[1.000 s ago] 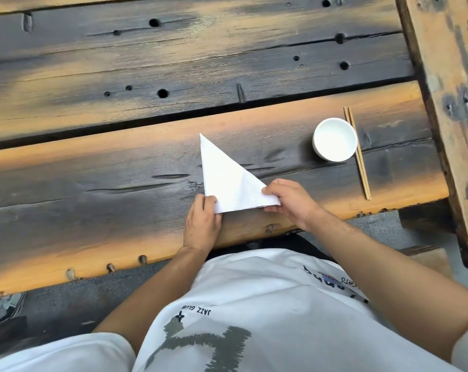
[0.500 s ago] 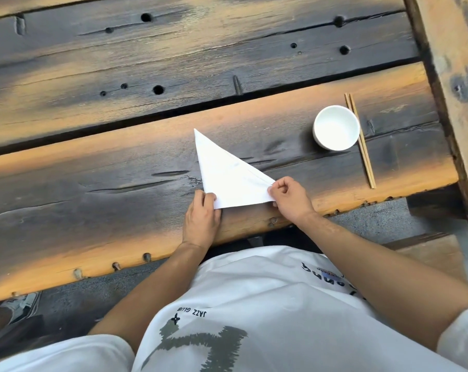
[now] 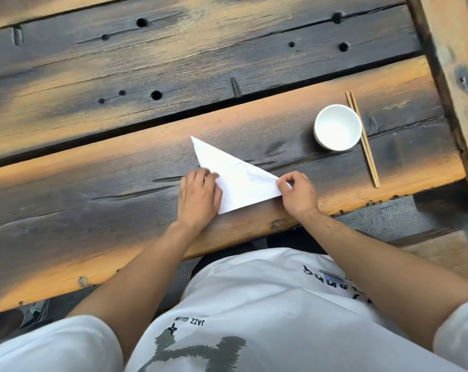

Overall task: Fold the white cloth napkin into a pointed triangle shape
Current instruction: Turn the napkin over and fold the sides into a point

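Napkin (image 3: pixel 238 181) already triangular on tabletop (image 3: pixel 93 200). Left hand (image 3: pixel 199 200) flat, pressing its left edge; right hand (image 3: pixel 297 193) pinches its right corner. Next, likely: carry corner across, crease.

The person's white cotton T-shirt (image 3: pixel 267 299) carries the only lettering. Near its lower middle, small black capitals read "JAZZ CLUB", upside down from this viewpoint, beside a little black four-petalled mark. At the shirt's right side, larger dark letters and a small blue patch are too distorted to read.
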